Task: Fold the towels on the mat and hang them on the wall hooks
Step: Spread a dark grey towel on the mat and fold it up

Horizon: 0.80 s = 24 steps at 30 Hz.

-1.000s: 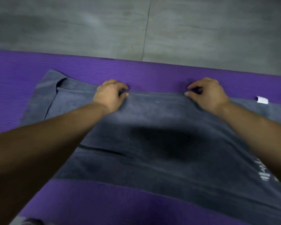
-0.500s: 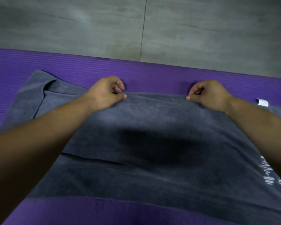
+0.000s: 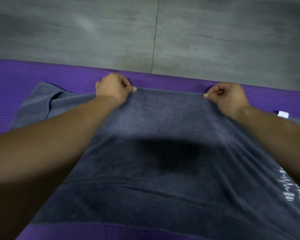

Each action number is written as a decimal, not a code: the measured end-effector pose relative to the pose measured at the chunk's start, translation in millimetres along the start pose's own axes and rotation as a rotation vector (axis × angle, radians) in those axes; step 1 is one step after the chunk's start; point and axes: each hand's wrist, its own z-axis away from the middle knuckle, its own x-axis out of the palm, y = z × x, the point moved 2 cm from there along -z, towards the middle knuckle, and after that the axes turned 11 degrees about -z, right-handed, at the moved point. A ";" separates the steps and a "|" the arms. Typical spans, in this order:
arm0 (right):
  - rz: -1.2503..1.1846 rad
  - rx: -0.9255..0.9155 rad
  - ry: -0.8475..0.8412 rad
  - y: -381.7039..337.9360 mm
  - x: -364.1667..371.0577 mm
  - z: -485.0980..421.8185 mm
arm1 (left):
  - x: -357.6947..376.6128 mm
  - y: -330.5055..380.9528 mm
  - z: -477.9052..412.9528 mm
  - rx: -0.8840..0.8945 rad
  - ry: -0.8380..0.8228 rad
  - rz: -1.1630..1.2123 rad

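A dark grey towel (image 3: 163, 170) is spread over a purple mat (image 3: 33, 73). My left hand (image 3: 113, 89) pinches the towel's far edge left of centre, thumb on top and fingers curled. My right hand (image 3: 227, 97) pinches the same edge further right. The edge is taut between both hands and lifted slightly off the mat. A white label (image 3: 282, 114) sticks out at the towel's right side, and white lettering (image 3: 170, 189) shows near its right border. The towel's far left corner lies rumpled on the mat.
Grey floor tiles (image 3: 93, 32) with one dark seam lie beyond the mat's far edge. A strip of bare purple mat shows along the bottom of the view. No wall hooks are in view.
Both hands have tightened their pinch on the far edge and raised it, pulling the towel taut toward me. The view has tipped a little lower.
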 end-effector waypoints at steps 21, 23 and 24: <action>0.123 -0.342 -0.294 -153.4 181.1 42.9 | -84.5 -218.2 -26.9 0.050 -0.157 -0.185; 0.064 -0.302 -0.276 -167.5 206.9 37.2 | -79.8 -230.2 -28.5 0.040 -0.083 -0.192; 0.078 -0.294 -0.275 -173.8 217.2 35.5 | -77.8 -233.4 -30.7 0.036 -0.056 -0.186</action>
